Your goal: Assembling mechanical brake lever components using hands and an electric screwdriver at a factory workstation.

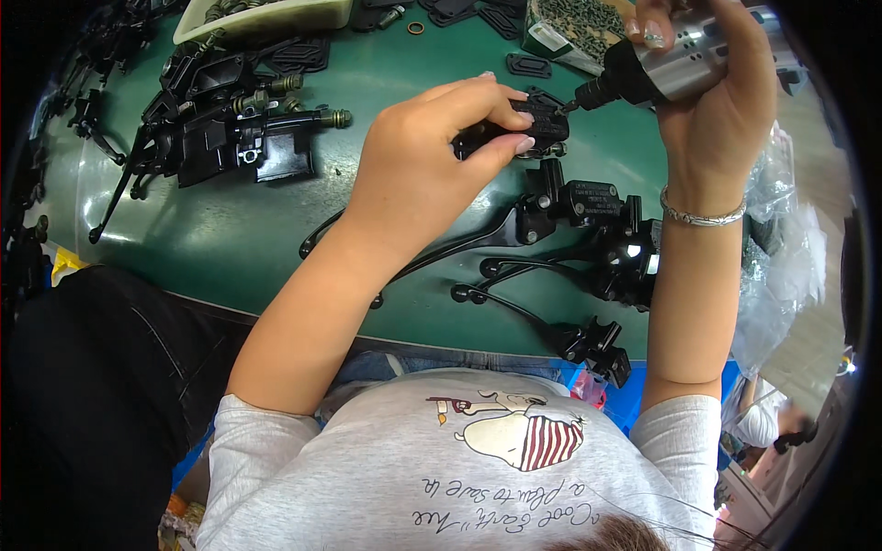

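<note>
My left hand [427,138] is closed around a black brake master cylinder [548,129], thumb and fingers pinching its rectangular cap end. A silver-bodied power screwdriver [689,66] with a black nose is gripped in my right hand [717,110], up at the top right. Its tip comes down at the cap's right end; whether it sits in a screw is too small to tell. Just below the held part lie several black brake lever assemblies [597,202], their long levers pointing left. A loose flat black cover [529,65] rests beyond my left fingers.
More black lever assemblies [234,133] are heaped on the green table [220,248] at left. Along the far side stand a pale tray of bolts [207,28] and a box of screws [579,32]. Clear plastic bags [785,257] hang at right; dark clothing [92,367] shows at left.
</note>
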Demonstrator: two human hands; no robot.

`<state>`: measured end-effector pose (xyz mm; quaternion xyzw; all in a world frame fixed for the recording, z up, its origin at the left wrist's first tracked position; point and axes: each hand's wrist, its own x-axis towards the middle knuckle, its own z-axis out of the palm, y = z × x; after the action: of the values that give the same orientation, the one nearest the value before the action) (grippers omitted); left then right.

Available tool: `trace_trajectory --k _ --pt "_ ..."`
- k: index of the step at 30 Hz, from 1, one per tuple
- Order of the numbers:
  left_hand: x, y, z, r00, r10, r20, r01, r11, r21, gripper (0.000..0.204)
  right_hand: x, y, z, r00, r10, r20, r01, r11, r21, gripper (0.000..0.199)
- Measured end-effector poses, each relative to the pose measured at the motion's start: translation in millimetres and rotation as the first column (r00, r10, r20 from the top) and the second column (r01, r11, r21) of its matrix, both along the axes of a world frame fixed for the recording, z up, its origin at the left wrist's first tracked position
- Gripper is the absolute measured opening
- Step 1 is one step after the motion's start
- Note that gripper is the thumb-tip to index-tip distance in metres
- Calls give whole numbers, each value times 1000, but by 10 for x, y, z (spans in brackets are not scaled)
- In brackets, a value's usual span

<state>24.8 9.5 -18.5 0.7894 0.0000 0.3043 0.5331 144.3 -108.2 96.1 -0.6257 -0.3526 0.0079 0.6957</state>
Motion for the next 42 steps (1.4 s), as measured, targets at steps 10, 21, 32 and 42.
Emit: trace_trajectory --k 10,21,32,42 --pt "-12 65 13 992 -124 -30 122 990 -69 13 -199 5 70 999 13 37 -11 998 -66 29" --pt "24 43 44 992 -126 -22 122 984 -131 18 -169 13 40 996 -70 51 72 996 -47 28" --pt "-17 83 26 993 -118 22 119 991 -59 17 -226 28 71 992 -122 16 123 988 -89 29" --pt "-45 104 157 986 -156 -59 152 985 -79 15 -25 76 35 996 45 79 -44 999 -20 28"
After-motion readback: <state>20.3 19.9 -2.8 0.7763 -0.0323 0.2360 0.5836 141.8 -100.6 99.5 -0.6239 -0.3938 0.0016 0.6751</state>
